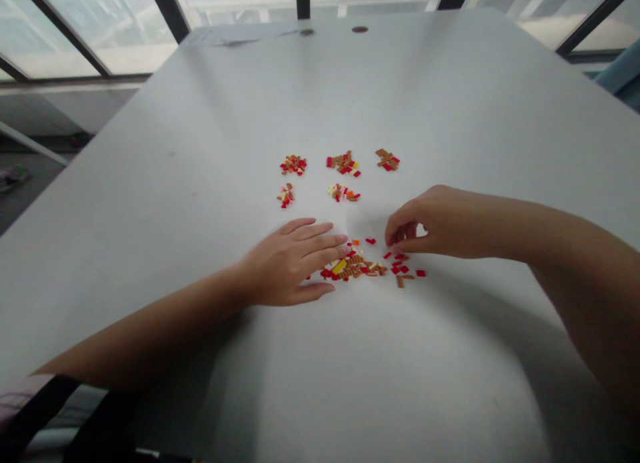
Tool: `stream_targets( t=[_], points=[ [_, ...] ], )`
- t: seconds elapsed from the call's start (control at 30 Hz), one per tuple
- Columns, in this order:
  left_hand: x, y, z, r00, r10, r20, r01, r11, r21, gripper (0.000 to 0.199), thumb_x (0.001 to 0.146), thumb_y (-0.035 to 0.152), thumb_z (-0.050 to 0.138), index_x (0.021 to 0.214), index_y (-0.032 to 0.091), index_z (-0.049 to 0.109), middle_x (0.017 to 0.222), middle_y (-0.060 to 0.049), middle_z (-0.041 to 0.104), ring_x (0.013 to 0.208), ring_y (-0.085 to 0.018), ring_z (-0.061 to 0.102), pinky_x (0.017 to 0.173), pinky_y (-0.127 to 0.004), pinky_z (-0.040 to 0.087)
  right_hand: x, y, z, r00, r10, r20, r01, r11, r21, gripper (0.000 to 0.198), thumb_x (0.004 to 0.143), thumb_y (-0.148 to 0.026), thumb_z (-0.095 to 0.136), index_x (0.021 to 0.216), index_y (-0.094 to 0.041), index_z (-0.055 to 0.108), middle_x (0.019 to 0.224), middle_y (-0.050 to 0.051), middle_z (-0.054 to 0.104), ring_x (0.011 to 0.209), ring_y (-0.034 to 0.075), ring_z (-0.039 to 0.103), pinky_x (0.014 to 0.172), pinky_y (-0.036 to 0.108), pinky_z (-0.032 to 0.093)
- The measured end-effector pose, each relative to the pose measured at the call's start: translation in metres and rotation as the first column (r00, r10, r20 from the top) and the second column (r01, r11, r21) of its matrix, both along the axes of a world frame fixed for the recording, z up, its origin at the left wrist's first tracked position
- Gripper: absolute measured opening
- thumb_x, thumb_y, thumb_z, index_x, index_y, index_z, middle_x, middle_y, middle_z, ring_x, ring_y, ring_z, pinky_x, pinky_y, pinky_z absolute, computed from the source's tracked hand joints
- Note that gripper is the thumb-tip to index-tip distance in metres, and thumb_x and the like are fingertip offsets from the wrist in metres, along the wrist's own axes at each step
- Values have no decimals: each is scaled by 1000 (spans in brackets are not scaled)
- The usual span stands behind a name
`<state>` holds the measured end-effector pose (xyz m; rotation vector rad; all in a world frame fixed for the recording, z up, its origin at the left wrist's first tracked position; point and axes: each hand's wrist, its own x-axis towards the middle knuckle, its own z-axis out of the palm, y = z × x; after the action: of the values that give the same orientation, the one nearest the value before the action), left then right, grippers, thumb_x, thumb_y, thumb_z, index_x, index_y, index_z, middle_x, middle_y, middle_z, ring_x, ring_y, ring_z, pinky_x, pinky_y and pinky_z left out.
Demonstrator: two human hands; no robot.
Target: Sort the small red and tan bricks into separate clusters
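A loose pile of small toy building bricks [354,267] in brown, red, yellow and orange lies on the white table. My left hand [295,263] is stretched out over the pile's left side, fingers spread, partly covering some bricks. At the pile's right edge my right hand [413,226] is bent down with its fingers pinched together, close to several scattered red bricks [399,265]. Whatever its fingertips hold, if anything, is hidden. A single red brick [371,241] lies between the two hands.
Beyond my hands sit sorted clusters: mixed small bricks [293,165], brown and red bricks [344,163], brown plates [387,159], and two nearer groups, one left [286,195] and one in the middle [343,193]. Paper [235,36] lies at the table's far edge, by the windows.
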<state>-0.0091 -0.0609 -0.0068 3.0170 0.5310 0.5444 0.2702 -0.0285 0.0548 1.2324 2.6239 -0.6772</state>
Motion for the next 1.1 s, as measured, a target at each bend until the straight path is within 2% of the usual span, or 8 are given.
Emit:
stream_targets(
  t=[0.2,0.37,0.6,0.7,1.1],
  points=[
    [1,1,0,1000,-5,6,5,1000,8,46,101,42,49,135,12,55,139,-13,63,132,-30,57,114,-48,43,2,0,-2,1000,9,0,-9,1000,15,18,73,-15,65,78,-28,77,76,-2,78,65,19,71,63,32,51],
    [4,2,0,1000,0,-4,0,1000,9,46,101,42,49,136,13,55,140,-13,62,133,-29,56,115,-47,42,-4,2,0,1000,4,12,-4,999,42,20,76,-17,59,79,-24,77,76,0,78,63,18,70,64,32,50],
    [2,1,-1,1000,-5,9,5,1000,15,46,101,42,48,135,12,55,138,-13,63,132,-30,57,113,-48,43,1,1,7,998,24,50,-21,998,-64,23,79,-30,60,92,-23,79,90,5,79,79,25,72,75,38,52],
    [2,2,-1,1000,-6,10,6,1000,14,45,101,41,48,134,12,56,138,-13,64,132,-29,57,113,-47,43,3,0,7,998,46,52,-41,996,-78,25,77,-29,62,95,-23,78,95,6,78,84,26,71,78,39,52],
    [6,3,1,1000,-8,10,7,1000,29,46,101,42,48,134,11,56,138,-12,63,130,-30,58,112,-48,44,-5,-2,5,992,113,55,-110,992,-56,23,78,-21,61,95,-22,76,91,5,75,78,22,67,74,35,48]
  ],
)
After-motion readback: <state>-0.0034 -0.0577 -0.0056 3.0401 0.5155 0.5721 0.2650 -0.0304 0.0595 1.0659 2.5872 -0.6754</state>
